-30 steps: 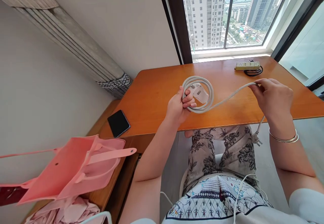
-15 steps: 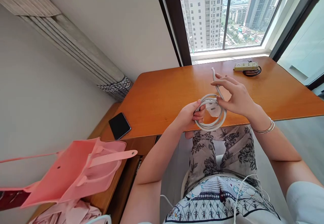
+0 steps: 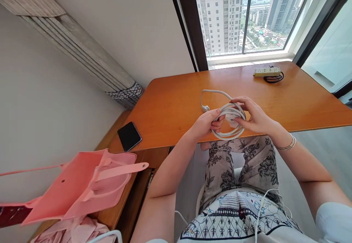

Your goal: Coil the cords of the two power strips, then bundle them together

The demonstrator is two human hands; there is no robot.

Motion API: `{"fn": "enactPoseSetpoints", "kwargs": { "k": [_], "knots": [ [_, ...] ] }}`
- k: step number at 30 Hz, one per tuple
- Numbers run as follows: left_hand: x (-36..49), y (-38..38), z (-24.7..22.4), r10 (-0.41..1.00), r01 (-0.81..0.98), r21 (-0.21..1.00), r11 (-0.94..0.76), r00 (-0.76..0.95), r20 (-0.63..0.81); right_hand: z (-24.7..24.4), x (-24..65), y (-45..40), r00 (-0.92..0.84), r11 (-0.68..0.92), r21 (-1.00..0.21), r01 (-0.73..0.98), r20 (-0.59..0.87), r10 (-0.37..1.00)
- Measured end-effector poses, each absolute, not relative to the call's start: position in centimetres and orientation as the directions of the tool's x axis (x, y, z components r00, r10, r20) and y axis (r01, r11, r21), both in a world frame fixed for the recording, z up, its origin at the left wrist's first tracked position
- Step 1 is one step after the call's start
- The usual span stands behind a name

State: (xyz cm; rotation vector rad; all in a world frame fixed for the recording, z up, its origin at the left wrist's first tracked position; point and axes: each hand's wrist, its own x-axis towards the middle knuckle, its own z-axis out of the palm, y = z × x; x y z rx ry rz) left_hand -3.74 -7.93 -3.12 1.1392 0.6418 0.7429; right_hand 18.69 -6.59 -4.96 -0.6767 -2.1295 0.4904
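Observation:
A white cable [image 3: 226, 137] is wound into several loops just above the front edge of the wooden table [image 3: 176, 103]. My left hand [image 3: 210, 122] is closed around the left side of the coil, thumb on top. On the coil's right side my right hand [image 3: 254, 114] pinches the loops between thumb and fingers. Inside the coil shows a white plug-like block [image 3: 232, 120], partly covered by the loops. From the top of the coil the free end arcs left over the table, ending in a small white connector [image 3: 205, 108] near my left hand.
A black phone [image 3: 129, 136] lies at the table's left corner. A power strip [image 3: 266, 72] with a black cord sits at the back right, below the window. An open pink bag [image 3: 90, 184] stands at the lower left, with pink cloth [image 3: 74, 232] under it.
My right hand has come down and closed in on the loops. The cable's free end, upright before, now curves out to the left with its connector showing. My left hand keeps its hold.

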Motion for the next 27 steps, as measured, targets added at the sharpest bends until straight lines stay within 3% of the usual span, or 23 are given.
{"fn": "enactPoseSetpoints", "kwargs": {
  "k": [10, 15, 19, 24, 27],
  "knots": [
    [-3.9, -7.5, -2.7, 0.841, -0.03, 0.996, 0.08, 0.539, -0.051, -4.6, 18.8, -5.8, -0.559, 0.785, -0.544, 0.296, 0.568, 0.604],
    [-3.8, -7.4, -2.7, 0.845, 0.009, 1.0, 0.005, 0.535, -0.009, -4.7, 18.4, -5.6, -0.597, 0.752, -0.61, 0.248, 0.516, 0.615],
    [-3.7, -7.6, -3.0, 0.904, 0.153, 0.962, -0.226, 0.4, 0.149, -5.5, 18.0, -5.5, -0.56, 0.761, -0.584, 0.281, 0.544, 0.624],
    [-3.3, -7.4, -3.5, 0.887, 0.437, 0.783, -0.442, 0.08, 0.455, -5.7, 17.7, -5.5, -0.522, 0.755, -0.578, 0.308, 0.561, 0.642],
    [-3.3, -7.0, -3.5, 0.874, 0.452, 0.761, -0.465, 0.101, 0.475, -5.6, 17.7, -5.4, -0.524, 0.752, -0.585, 0.303, 0.557, 0.644]
  ]
}}
